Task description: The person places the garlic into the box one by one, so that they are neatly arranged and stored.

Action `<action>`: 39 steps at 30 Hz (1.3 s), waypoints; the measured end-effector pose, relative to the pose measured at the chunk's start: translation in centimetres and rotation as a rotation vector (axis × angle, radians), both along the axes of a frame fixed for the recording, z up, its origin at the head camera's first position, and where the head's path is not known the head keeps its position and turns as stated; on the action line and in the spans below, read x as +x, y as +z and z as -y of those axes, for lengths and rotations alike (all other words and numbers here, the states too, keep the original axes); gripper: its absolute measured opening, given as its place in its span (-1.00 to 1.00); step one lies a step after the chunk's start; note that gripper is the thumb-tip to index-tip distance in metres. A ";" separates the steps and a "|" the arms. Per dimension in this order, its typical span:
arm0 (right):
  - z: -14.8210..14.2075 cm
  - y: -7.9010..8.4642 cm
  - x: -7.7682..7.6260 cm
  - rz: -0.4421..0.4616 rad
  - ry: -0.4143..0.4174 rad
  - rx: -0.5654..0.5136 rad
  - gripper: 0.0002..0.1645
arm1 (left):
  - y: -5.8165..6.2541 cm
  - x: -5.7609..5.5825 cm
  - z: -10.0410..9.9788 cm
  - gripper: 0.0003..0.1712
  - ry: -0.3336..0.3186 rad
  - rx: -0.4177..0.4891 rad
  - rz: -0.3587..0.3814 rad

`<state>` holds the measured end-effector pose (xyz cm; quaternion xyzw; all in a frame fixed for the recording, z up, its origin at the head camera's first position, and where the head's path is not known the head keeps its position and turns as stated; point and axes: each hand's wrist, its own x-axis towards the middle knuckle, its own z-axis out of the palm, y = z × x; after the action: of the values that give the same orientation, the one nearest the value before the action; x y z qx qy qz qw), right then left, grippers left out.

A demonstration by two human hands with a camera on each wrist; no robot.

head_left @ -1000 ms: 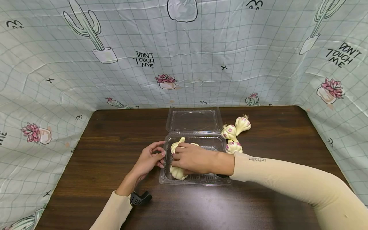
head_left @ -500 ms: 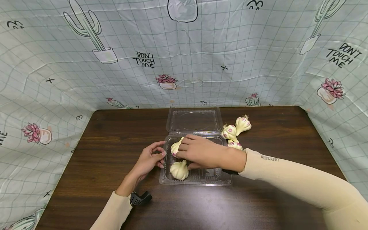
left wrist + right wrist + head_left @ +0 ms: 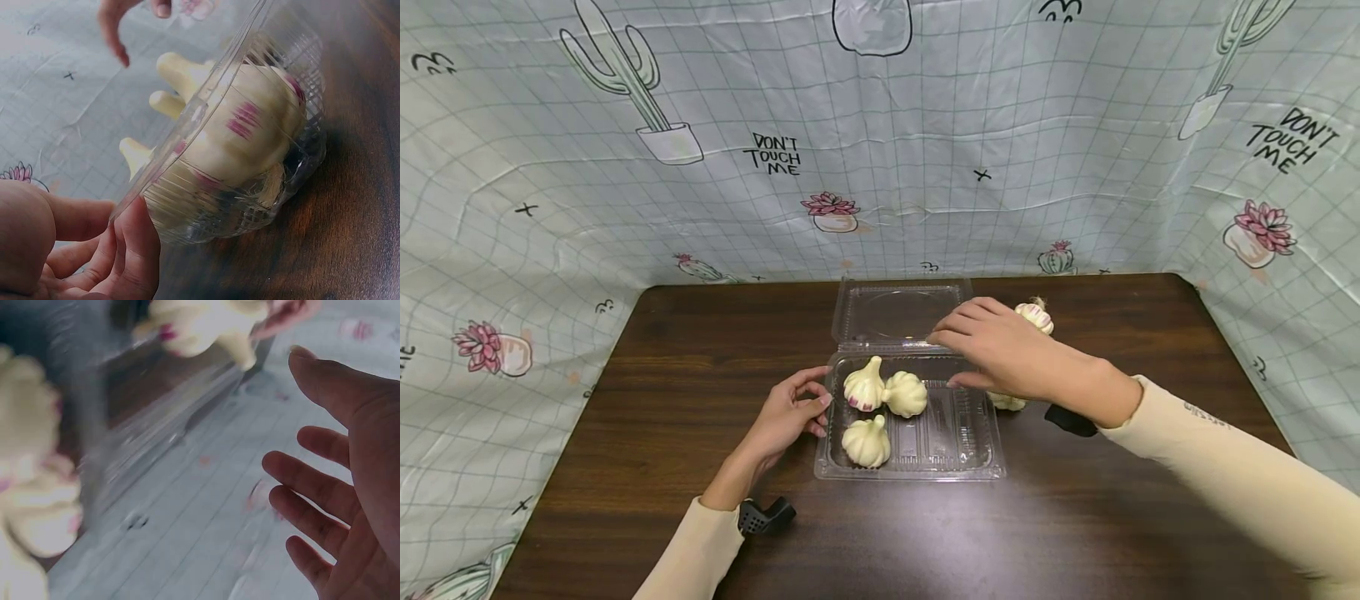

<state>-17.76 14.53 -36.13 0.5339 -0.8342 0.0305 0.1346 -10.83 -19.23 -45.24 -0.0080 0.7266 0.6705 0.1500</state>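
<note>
With my left hand [image 3: 786, 415] I pinch the left rim of the clear container [image 3: 931, 437] between thumb and fingers. My right hand [image 3: 1000, 346] is empty, its fingers spread wide, above the container's right back corner. Three garlic bulbs [image 3: 907, 394] sit in the container's left half, two touching and one nearer me. More bulbs [image 3: 1035, 317] lie on the dark table [image 3: 715, 350] just to the right, partly hidden by my right hand. The lid [image 3: 898, 312] lies folded back.
</note>
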 end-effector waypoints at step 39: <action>-13.1 -5.7 -4.1 0.015 -0.293 -0.132 -0.03 | 0.3 0.2 -0.2 -0.43 0.014 -0.024 -0.001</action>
<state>-21.88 27.58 -41.85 0.3961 -0.9004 0.0691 0.1661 -10.67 -19.04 -44.92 -0.0146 0.7345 0.6629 0.1447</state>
